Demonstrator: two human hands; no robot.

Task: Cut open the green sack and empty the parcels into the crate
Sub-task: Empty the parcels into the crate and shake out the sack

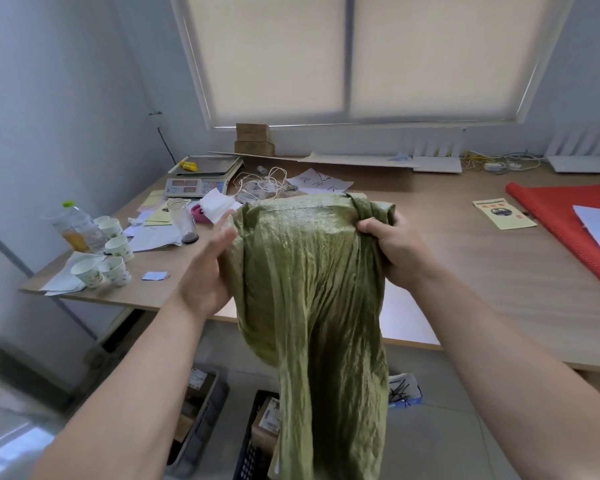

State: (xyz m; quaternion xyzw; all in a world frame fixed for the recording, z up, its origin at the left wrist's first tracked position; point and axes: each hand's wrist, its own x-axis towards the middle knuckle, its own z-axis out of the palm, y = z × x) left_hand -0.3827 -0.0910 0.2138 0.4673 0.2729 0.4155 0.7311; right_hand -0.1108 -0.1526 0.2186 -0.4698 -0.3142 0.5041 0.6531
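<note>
The green sack [312, 306] hangs limp and crumpled in front of me, held up at chest height over the floor. My right hand [392, 251] is shut on its bunched upper right corner. My left hand [210, 268] lies against the sack's upper left edge with the fingers extended and blurred; whether it grips the cloth is unclear. Under the sack's lower end stands a black slotted crate [248, 445] with cardboard parcels [269, 415] visible inside. The sack hides most of the crate.
A grey bin [205, 407] with boxes stands left of the crate. A blue-rimmed tray of dark bits [404, 391] lies on the floor. The wooden table [465, 258] carries paper cups [113, 258], a scale [201, 174], string, papers and a red sheet [565, 223].
</note>
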